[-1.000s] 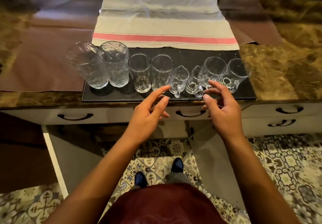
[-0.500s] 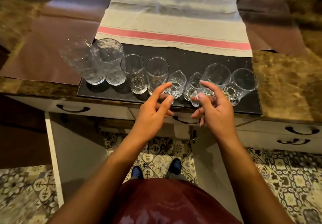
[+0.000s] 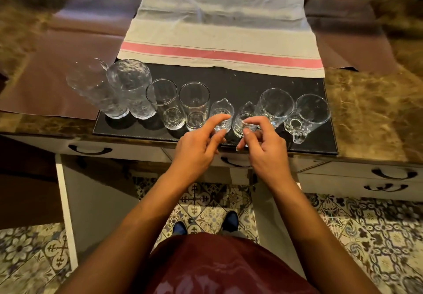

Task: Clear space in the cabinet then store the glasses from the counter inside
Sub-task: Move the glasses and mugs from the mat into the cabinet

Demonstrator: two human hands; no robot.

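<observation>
While the person stands at the table edge above 2 open cabinet doors [image 3: 68,202], nothing shows that any glass has been stored: all 8 glasses stand in 1 row on the black mat [image 3: 263,80]. Whether space has been cleared inside the cabinet cannot be told, since its interior is hidden under the table.

Nearest the row, the left hand [image 3: 196,149] reaches with its fingers spread and mostly straight, the forefinger lying against the rim of the left small spouted glass [image 3: 223,115], not yet closed round it. Just beside it, the right hand [image 3: 265,149] has its fingers loosely bent, forefinger and thumb at the right small spouted glass [image 3: 243,119]; contact looks likely, but a firm pinch cannot be confirmed. Judging by this, the step in hand is the first pick-up, both small glasses together.

Left of these stand 2 plain tumblers [image 3: 194,103], then 2 tall textured glasses [image 3: 132,87], the far-left one partly off the mat. Right of the hands sit 2 handled mugs [image 3: 306,115], touching or nearly so.

Beyond the mat lies a striped cloth [image 3: 219,30] on the marble table [image 3: 370,110].

So storing is barely begun: 8 glasses are left to carry down.
</observation>
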